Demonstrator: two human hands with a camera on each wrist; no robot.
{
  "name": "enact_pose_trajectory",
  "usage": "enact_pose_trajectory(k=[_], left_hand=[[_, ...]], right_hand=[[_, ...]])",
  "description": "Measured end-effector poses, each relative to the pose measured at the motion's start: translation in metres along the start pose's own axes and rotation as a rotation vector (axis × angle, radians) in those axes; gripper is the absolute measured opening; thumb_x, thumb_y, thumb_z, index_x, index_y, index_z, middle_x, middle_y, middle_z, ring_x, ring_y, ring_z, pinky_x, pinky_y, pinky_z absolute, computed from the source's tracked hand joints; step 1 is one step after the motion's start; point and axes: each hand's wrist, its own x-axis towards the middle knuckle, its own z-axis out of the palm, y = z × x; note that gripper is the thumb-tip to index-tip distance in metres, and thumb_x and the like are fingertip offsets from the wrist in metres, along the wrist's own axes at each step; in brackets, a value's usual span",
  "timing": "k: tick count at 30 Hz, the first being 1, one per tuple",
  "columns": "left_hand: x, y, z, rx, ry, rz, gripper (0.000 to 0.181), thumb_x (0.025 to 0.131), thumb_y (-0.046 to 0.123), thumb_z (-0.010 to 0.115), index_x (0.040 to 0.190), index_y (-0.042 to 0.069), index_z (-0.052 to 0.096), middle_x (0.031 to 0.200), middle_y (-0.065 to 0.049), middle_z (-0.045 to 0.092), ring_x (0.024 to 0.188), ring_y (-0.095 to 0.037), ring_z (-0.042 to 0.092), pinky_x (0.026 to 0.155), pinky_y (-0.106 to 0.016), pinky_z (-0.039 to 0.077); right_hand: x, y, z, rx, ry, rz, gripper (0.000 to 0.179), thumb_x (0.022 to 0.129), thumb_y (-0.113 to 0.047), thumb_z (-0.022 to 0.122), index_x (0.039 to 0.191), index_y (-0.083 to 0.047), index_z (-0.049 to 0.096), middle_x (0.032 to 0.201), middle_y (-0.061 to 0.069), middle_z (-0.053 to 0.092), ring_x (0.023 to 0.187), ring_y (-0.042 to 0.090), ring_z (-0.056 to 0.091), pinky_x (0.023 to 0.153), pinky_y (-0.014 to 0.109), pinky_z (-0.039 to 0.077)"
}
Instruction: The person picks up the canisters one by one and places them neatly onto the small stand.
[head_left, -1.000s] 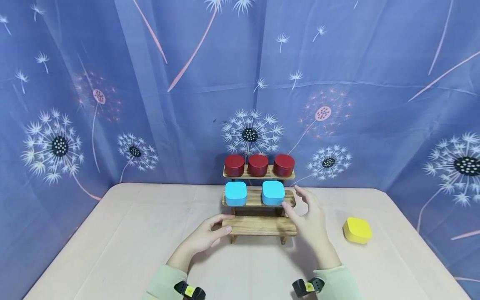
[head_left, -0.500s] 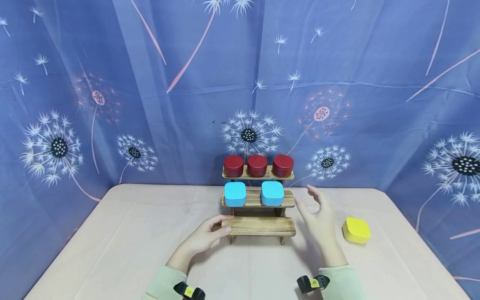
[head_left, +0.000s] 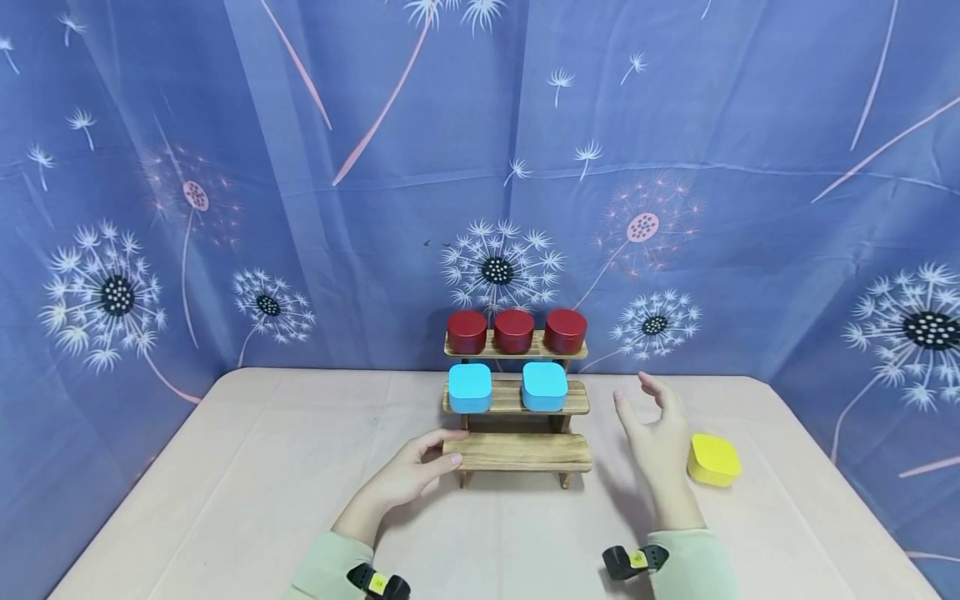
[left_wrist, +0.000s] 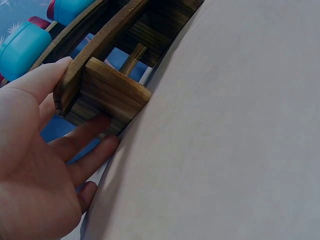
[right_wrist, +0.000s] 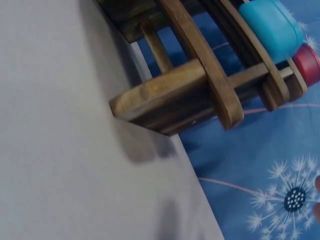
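Observation:
A three-step wooden display stand (head_left: pixel 517 451) stands at the back of the table. My left hand (head_left: pixel 408 473) holds the left end of its lowest shelf. In the left wrist view the thumb (left_wrist: pixel 50 75) lies at the shelf's edge and other fingers reach beneath. My right hand (head_left: pixel 662 437) is in the air to the right of the stand, thumb and fingers spread with nothing between them. Two light-blue square boxes (head_left: pixel 470 388) sit on the middle shelf with a gap between them. Nearest the right hand is a yellow square box (head_left: pixel 714 460) on the table.
Three round red tins (head_left: pixel 513 332) line the top shelf. A blue dandelion-print curtain (head_left: pixel 375 275) hangs right behind the stand and along both sides. A pale cloth covers the table (head_left: pixel 300 467).
My right hand has moved right, away from the right-hand blue box and towards the yellow box. The left hand stays at the stand; the boxes and tins have not moved.

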Motion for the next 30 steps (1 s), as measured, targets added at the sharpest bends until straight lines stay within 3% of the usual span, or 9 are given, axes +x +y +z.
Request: enact_pose_trajectory(k=[4, 8, 11, 15, 22, 30], left_hand=[[0.001, -0.001, -0.001, 0.001, -0.006, -0.003, 0.045, 0.095, 0.024, 0.057, 0.136, 0.011, 0.049, 0.097, -0.012, 0.056, 0.047, -0.006, 0.035, 0.044, -0.02, 0.033], [0.002, -0.004, 0.0, 0.035, 0.018, 0.007, 0.043, 0.094, 0.026, 0.058, 0.134, 0.012, 0.052, 0.117, -0.015, 0.058, 0.079, -0.011, 0.056, 0.069, -0.024, 0.046], [0.003, -0.006, 0.001, 0.063, 0.037, 0.015, 0.042, 0.093, 0.026, 0.059, 0.132, 0.013, 0.054, 0.137, -0.012, 0.049, 0.112, -0.019, 0.05, 0.093, -0.031, 0.041], [0.003, -0.007, 0.001, 0.065, 0.038, 0.011, 0.042, 0.093, 0.026, 0.06, 0.132, 0.013, 0.054, 0.138, -0.012, 0.049, 0.115, -0.022, 0.049, 0.094, -0.034, 0.04], [0.003, -0.007, 0.0, 0.063, 0.035, 0.012, 0.042, 0.093, 0.026, 0.059, 0.133, 0.013, 0.053, 0.136, -0.012, 0.05, 0.108, -0.019, 0.05, 0.088, -0.027, 0.042], [0.003, -0.008, 0.0, 0.054, 0.031, 0.014, 0.042, 0.093, 0.026, 0.059, 0.133, 0.012, 0.053, 0.136, -0.013, 0.05, 0.108, -0.019, 0.05, 0.087, -0.027, 0.042]], right_hand=[[0.002, 0.004, -0.003, -0.007, 0.026, 0.043, 0.044, 0.081, -0.014, 0.072, 0.121, 0.0, 0.059, 0.117, 0.021, 0.059, 0.112, 0.03, 0.051, 0.099, 0.041, 0.034], [0.004, 0.01, -0.004, -0.01, 0.06, 0.07, 0.044, 0.081, -0.014, 0.072, 0.12, 0.0, 0.059, 0.119, 0.021, 0.059, 0.112, 0.03, 0.052, 0.101, 0.043, 0.034], [0.005, 0.015, -0.004, -0.009, 0.109, 0.077, 0.043, 0.081, -0.014, 0.072, 0.119, 0.0, 0.059, 0.117, 0.019, 0.06, 0.108, 0.01, 0.052, 0.101, 0.037, 0.034], [0.006, 0.019, -0.006, -0.004, 0.157, 0.094, 0.044, 0.079, -0.013, 0.073, 0.119, 0.001, 0.06, 0.116, 0.017, 0.061, 0.1, -0.006, 0.044, 0.098, 0.031, 0.034], [0.007, 0.025, -0.009, -0.003, 0.16, 0.152, 0.048, 0.08, -0.014, 0.072, 0.122, 0.003, 0.056, 0.118, 0.018, 0.058, 0.108, 0.021, 0.049, 0.101, 0.044, 0.035], [0.008, 0.033, -0.013, -0.018, 0.205, 0.193, 0.049, 0.081, -0.017, 0.071, 0.123, 0.002, 0.055, 0.12, 0.017, 0.056, 0.113, 0.026, 0.047, 0.1, 0.041, 0.032]])
